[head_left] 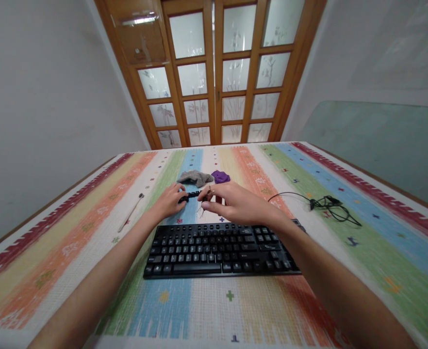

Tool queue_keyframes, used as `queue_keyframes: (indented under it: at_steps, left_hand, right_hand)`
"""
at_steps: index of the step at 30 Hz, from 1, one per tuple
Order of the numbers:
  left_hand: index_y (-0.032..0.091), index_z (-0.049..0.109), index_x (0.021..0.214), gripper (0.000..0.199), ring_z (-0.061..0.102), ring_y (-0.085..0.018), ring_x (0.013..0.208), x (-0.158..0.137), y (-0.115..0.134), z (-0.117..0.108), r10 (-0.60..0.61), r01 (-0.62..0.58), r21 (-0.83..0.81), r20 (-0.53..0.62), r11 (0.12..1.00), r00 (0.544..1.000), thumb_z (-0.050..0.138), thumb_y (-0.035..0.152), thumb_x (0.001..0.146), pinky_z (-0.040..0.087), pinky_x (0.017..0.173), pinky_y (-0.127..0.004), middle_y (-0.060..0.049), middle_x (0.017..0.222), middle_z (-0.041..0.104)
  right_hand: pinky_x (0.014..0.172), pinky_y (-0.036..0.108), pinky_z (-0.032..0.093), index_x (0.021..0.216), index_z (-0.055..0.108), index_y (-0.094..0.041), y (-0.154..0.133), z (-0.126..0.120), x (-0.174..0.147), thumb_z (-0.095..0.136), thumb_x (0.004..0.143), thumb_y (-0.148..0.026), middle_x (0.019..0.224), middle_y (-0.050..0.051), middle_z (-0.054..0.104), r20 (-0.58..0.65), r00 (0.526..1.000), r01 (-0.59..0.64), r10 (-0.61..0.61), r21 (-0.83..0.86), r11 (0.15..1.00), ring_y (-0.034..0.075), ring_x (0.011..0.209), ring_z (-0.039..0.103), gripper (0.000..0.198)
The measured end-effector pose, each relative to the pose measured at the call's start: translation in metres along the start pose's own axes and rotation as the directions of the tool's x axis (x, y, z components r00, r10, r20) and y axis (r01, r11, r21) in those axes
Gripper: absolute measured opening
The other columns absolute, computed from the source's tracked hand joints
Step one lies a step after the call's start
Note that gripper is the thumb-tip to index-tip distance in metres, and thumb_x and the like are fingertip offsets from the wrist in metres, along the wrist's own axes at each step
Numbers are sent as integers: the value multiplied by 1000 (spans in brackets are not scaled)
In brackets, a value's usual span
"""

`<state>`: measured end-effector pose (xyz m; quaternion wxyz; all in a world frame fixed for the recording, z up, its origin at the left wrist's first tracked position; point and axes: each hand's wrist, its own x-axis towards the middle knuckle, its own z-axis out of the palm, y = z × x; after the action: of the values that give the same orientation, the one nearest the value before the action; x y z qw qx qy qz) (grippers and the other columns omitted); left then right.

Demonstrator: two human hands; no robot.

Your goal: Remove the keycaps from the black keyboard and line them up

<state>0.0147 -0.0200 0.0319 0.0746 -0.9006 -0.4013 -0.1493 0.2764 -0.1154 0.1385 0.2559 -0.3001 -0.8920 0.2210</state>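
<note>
A row of small black keycaps (194, 194) lies on the tablecloth behind the keyboard, between my two hands. My left hand (171, 200) is closed at the row's left end, thumb and fingers around a black piece there. From the right, my right hand (225, 201) reaches over the row's other end. Its fingers pinch a small tool with thin wires (201, 210), mostly hidden by the hand. Nearer to me lies a black keyboard (203, 268), its right end partly covered by my right forearm.
Behind my hands lie a grey cloth (195, 178) and a purple cloth (220, 176). A toothbrush (130, 213) rests on the left. The coiled black cable (330, 206) is at right. The striped tablecloth (214, 310) covers the table; wooden glass doors (214, 72) stand beyond it.
</note>
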Motion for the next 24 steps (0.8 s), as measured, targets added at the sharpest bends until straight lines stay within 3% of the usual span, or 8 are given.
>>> queue_keyframes:
  at_steps: [7, 11, 16, 24]
  left_hand:
    - [18, 69, 97, 18, 57, -24, 97, -10, 13, -5, -33, 26, -96, -72, 995, 997, 54, 21, 88, 47, 90, -39, -9, 101, 60]
    - [19, 68, 96, 19, 59, -21, 92, -29, 36, -11, -53, 46, -252, -22, 967, 998, 51, 26, 92, 48, 85, -35, -6, 96, 61]
    - [19, 68, 89, 23, 58, -18, 80, -54, 58, -19, -113, 122, -357, 46, 926, 993, 48, 29, 94, 46, 77, -31, -3, 83, 60]
    - [19, 68, 88, 24, 59, -18, 81, -65, 62, -25, -148, 143, -398, 17, 906, 989, 49, 31, 95, 46, 79, -31, -3, 84, 62]
  right_hand:
    - [69, 26, 43, 99, 72, -12, 11, 14, 4, 59, 94, -27, 87, 7, 73, 124, 992, -23, 20, 19, 1000, 14, 72, 62, 20]
    - [64, 25, 41, 95, 74, -13, 19, 25, 7, 60, 93, -32, 77, 5, 72, 211, 977, -25, 21, 15, 1000, 13, 67, 61, 24]
    - [60, 24, 41, 93, 74, -11, 26, 32, 9, 61, 91, -35, 71, 5, 70, 221, 973, -78, 75, 5, 997, 13, 62, 60, 27]
    - [55, 22, 48, 88, 69, -11, 49, 40, 10, 60, 90, -36, 79, 6, 72, 295, 947, -214, 125, 290, 933, 12, 58, 64, 27]
